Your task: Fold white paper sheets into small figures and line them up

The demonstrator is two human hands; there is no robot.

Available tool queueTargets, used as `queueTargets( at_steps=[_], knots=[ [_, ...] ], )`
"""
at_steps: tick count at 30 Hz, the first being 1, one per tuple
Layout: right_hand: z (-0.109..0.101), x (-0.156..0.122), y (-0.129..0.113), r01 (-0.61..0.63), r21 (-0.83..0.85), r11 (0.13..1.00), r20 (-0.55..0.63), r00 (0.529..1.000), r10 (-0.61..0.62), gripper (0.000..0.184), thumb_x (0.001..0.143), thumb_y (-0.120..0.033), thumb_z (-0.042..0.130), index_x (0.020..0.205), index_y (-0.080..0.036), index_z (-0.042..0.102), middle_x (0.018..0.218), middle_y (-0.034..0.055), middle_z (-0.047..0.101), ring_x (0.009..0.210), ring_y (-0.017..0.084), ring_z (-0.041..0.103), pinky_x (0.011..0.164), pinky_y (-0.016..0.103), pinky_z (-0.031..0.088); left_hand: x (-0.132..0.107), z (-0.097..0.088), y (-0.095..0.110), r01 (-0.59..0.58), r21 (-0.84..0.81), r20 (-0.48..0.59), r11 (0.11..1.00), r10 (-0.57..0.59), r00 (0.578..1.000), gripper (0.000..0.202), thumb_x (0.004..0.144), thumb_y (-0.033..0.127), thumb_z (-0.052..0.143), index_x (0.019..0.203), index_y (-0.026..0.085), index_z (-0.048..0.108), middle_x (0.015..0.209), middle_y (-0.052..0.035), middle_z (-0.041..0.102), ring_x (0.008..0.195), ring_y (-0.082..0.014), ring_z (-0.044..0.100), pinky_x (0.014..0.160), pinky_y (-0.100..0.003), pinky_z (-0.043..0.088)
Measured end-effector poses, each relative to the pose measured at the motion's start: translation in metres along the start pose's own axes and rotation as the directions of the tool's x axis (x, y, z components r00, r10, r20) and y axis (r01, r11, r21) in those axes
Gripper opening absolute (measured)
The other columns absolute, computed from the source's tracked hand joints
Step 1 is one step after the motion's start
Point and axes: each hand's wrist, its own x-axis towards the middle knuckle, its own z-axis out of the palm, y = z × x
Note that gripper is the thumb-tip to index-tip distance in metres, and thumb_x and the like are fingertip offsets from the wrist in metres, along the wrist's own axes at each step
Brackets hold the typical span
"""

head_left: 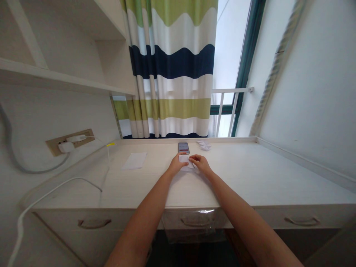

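Observation:
Both my hands meet over the middle of the white desk, at a small sheet of white paper (184, 158). My left hand (177, 164) grips its left side, the thumb lying across the front. At the right side, my right hand (200, 162) pinches the paper's edge between thumb and fingertips. The lower part of the sheet looks folded or doubled, but I cannot make out the layers. Just beyond the paper lies a phone (183, 147) with its screen lit. Right of the phone rests a crumpled or folded piece of white paper (204, 145).
A stack of white paper (134, 161) lies on the desk's left side. White cables run from a wall socket (70, 142) over the left edge. Shelves (69, 79) overhang the left, a striped curtain (183, 63) hangs behind, and drawers with handles (94, 223) line the front.

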Motion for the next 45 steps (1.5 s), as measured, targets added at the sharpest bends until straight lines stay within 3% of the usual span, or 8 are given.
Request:
queueTargets(
  at_steps=[5, 11, 17, 24, 34, 38, 41, 45],
  knots=[
    [-0.0011, 0.002, 0.0014, -0.067, 0.141, 0.988, 0.046, 0.997, 0.061, 0.027, 0.059, -0.039, 0.059, 0.066, -0.013, 0.061, 0.053, -0.0014, 0.055, 0.049, 0.009, 0.043, 0.05, 0.023, 0.033, -0.0008, 0.0014, 0.0008, 0.024, 0.078, 0.025, 0.997, -0.026, 0.999, 0.047, 0.05, 0.009, 0.066, 0.096, 0.012, 0.056, 0.094, -0.0078, 0.062, 0.082, -0.0166, 0.057, 0.073, -0.028, 0.044],
    [-0.0019, 0.0024, 0.001, -0.096, 0.218, 0.971, 0.014, 0.995, 0.095, 0.025, 0.057, -0.038, 0.061, 0.064, -0.014, 0.06, 0.051, -0.0022, 0.053, 0.047, 0.008, 0.041, 0.048, 0.023, 0.032, -0.0018, 0.0028, 0.0014, 0.195, 0.157, 0.062, 0.968, -0.207, 0.976, 0.034, 0.055, 0.016, 0.065, 0.088, 0.008, 0.061, 0.082, -0.0081, 0.065, 0.07, -0.0174, 0.059, 0.064, -0.028, 0.045],
    [-0.0021, 0.002, -0.0012, -0.107, 0.222, 0.969, 0.009, 0.994, 0.108, 0.024, 0.056, -0.037, 0.06, 0.063, -0.014, 0.059, 0.052, -0.0017, 0.053, 0.048, 0.009, 0.042, 0.049, 0.023, 0.033, -0.0013, 0.0013, -0.001, 0.14, 0.164, 0.052, 0.977, -0.15, 0.987, 0.035, 0.052, 0.018, 0.067, 0.086, 0.008, 0.063, 0.084, -0.0094, 0.065, 0.075, -0.0189, 0.059, 0.067, -0.028, 0.045],
    [-0.0037, 0.0005, -0.0047, -0.135, 0.23, 0.964, 0.01, 0.991, 0.136, 0.024, 0.058, -0.037, 0.058, 0.063, -0.014, 0.059, 0.057, -0.0008, 0.054, 0.053, 0.01, 0.044, 0.052, 0.024, 0.036, -0.0004, 0.0013, -0.0061, 0.162, 0.062, 0.076, 0.985, -0.167, 0.983, 0.037, 0.053, 0.017, 0.067, 0.089, 0.009, 0.063, 0.087, -0.0087, 0.065, 0.076, -0.0181, 0.059, 0.067, -0.027, 0.045],
    [-0.0036, 0.0011, -0.0042, -0.158, 0.264, 0.951, 0.006, 0.987, 0.163, 0.013, 0.057, -0.03, 0.053, 0.057, -0.017, 0.05, 0.052, -0.0049, 0.045, 0.05, 0.008, 0.04, 0.048, 0.021, 0.032, -0.0022, 0.0058, -0.0031, 0.118, 0.118, 0.117, 0.986, -0.131, 0.984, 0.036, 0.052, 0.017, 0.067, 0.088, 0.01, 0.063, 0.087, -0.0085, 0.065, 0.079, -0.0192, 0.058, 0.072, -0.029, 0.043],
    [-0.0029, -0.0001, -0.0028, -0.22, 0.261, 0.94, 0.05, 0.975, 0.215, 0.018, 0.057, -0.034, 0.055, 0.061, -0.017, 0.052, 0.055, -0.0041, 0.047, 0.051, 0.008, 0.04, 0.048, 0.022, 0.031, -0.0015, 0.005, -0.0012, 0.145, 0.152, 0.059, 0.978, -0.155, 0.986, 0.036, 0.054, 0.016, 0.066, 0.088, 0.008, 0.062, 0.089, -0.0099, 0.064, 0.08, -0.0193, 0.058, 0.071, -0.028, 0.044],
    [-0.0029, 0.0004, 0.0007, -0.188, 0.209, 0.96, 0.068, 0.982, 0.178, 0.022, 0.057, -0.037, 0.057, 0.061, -0.015, 0.054, 0.05, -0.0044, 0.046, 0.047, 0.007, 0.036, 0.047, 0.022, 0.028, -0.0012, 0.0029, 0.001, 0.178, 0.158, -0.011, 0.971, -0.178, 0.984, 0.036, 0.055, 0.017, 0.065, 0.09, 0.008, 0.062, 0.089, -0.0103, 0.064, 0.08, -0.019, 0.058, 0.069, -0.027, 0.044],
    [-0.0038, 0.0015, 0.003, -0.144, 0.168, 0.975, 0.052, 0.989, 0.137, 0.025, 0.056, -0.039, 0.059, 0.058, -0.015, 0.054, 0.043, -0.0057, 0.041, 0.043, 0.007, 0.033, 0.045, 0.023, 0.024, -0.002, 0.0023, 0.0033, 0.184, 0.144, -0.011, 0.972, -0.185, 0.983, 0.035, 0.055, 0.016, 0.066, 0.089, 0.009, 0.062, 0.088, -0.0086, 0.064, 0.079, -0.0185, 0.059, 0.068, -0.026, 0.045]
  ],
)
